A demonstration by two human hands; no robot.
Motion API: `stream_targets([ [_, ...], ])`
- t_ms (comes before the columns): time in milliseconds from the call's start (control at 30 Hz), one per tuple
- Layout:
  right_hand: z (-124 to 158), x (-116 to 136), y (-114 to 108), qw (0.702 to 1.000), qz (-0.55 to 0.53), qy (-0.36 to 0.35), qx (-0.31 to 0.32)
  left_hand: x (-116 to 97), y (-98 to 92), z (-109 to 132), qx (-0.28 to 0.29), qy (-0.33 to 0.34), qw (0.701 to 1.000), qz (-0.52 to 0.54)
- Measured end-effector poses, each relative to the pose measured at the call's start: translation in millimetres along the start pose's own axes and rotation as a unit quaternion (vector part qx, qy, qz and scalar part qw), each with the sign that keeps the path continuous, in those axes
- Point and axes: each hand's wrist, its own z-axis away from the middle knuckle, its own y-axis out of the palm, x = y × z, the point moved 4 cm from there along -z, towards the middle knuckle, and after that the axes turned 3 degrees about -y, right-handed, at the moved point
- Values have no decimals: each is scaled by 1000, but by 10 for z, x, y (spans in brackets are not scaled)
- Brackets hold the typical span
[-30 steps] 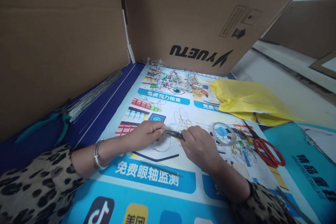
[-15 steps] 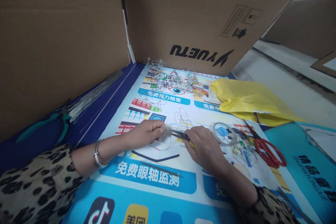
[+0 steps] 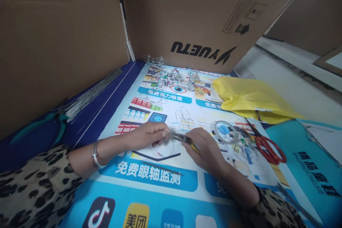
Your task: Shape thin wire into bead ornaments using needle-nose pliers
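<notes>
Over the middle of the printed sheet, my left hand [image 3: 153, 134] pinches a thin wire [image 3: 173, 146], which curves down in a loop below the fingertips. My right hand [image 3: 204, 149] is closed around small pliers [image 3: 184, 138] with yellow-and-black handles. Their dark jaws point left and meet the wire close to my left fingertips; blur hides the exact contact. Just beyond the hands lie bent wire pieces [image 3: 184, 115] on the sheet.
A roll of clear tape [image 3: 226, 132], red-handled scissors [image 3: 269, 149] and a yellow bag [image 3: 253, 98] lie to the right. Teal-handled pliers [image 3: 62, 124] and a bundle of straight wires [image 3: 91, 94] lie left. Tangled wires [image 3: 184, 78] sit before the cardboard wall [image 3: 181, 14].
The pliers have turned in my right hand, showing more of the yellow handle. My left hand keeps its pinch on the wire. The whole view has shifted slightly.
</notes>
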Motion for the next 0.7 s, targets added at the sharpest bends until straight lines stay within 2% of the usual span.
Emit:
stream_targets([
  [333, -1, 32, 0, 1000, 26, -7, -1, 17, 12, -2, -12, 2, 999, -46],
  [700, 9, 113, -37, 995, 94, -19, -15, -16, 21, -3, -69, 5, 987, -143],
])
